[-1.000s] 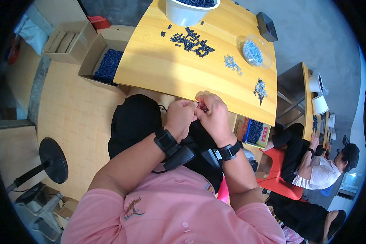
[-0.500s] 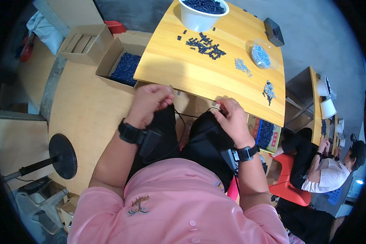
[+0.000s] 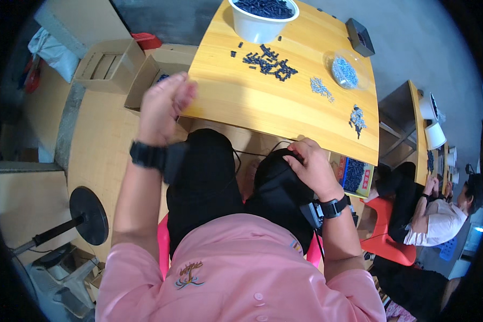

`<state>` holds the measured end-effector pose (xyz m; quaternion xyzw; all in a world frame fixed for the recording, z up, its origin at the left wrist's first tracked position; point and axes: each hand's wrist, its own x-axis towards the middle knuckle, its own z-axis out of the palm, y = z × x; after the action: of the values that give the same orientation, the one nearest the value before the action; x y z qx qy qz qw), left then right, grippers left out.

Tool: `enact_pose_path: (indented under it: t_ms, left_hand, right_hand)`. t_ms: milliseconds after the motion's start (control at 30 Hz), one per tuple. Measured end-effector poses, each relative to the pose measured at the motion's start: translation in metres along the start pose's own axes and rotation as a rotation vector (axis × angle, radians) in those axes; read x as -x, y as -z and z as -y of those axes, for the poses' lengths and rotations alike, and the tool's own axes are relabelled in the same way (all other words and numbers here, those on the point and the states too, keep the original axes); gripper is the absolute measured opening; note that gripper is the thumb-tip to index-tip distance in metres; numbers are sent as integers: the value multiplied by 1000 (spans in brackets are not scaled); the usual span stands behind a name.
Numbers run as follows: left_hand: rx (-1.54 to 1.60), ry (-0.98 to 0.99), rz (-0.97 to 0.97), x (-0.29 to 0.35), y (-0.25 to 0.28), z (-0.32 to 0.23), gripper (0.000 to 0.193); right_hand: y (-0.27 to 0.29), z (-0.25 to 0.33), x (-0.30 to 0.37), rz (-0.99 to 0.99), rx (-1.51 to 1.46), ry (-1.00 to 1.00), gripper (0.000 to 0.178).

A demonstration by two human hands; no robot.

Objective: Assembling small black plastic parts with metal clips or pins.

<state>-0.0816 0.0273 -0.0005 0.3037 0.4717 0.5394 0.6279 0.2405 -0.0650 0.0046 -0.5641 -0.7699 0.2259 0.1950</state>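
My left hand (image 3: 165, 106) is raised at the table's left corner, in front of the cardboard box (image 3: 136, 86) of dark small parts, most of which it hides. Its fingers are curled together and slightly blurred; whatever they hold cannot be made out. My right hand (image 3: 315, 167) rests over my right knee just below the table edge, fingers bent and thumb close to them. A thin black cord (image 3: 252, 154) runs across to its fingertips. Whether these grip the cord or a small part is hidden. Loose black plastic pieces (image 3: 271, 65) and small silvery pieces (image 3: 321, 88) lie on the wooden table (image 3: 220, 91).
A white tub (image 3: 260, 27) of black parts stands at the table's far side. Right of it are a clear bowl (image 3: 345, 72) of silvery pieces and a black tray (image 3: 360, 37). Another box (image 3: 354, 176) sits under the right edge. A co-worker (image 3: 440, 214) sits at right.
My left hand has moved from above my lap up and left to the box. My right hand has stayed nearly in place; its fingers shifted slightly. The view has tilted a little.
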Motion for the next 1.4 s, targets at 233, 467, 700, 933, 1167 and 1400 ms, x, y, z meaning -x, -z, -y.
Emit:
enact_pose_path:
  t_ms: [233,467,700,933,1167,1400]
  left_hand:
    - [-29,376,274,66,-75,71,27]
    - [-39,434,271,59,-80,76,26]
    - [8,410,241,46,-72,63,24]
    - [-11,399,222,37,-68,63,25]
    - [7,410,221,33,-69,66,23]
    - [28,400,199,34,-71,68,23]
  right_hand:
    - [14,-2,-44,-60,45,34,16]
    - [4,-9,-122,-318,46,137,11]
    - [-14,-23,-170,-365,129,178,5]
    - [-15,-23,-183,-310,186,210,5]
    - [-2,-21,-166,-245,153,169,6]
    - [-6,-22,-177,-237,249,202,7]
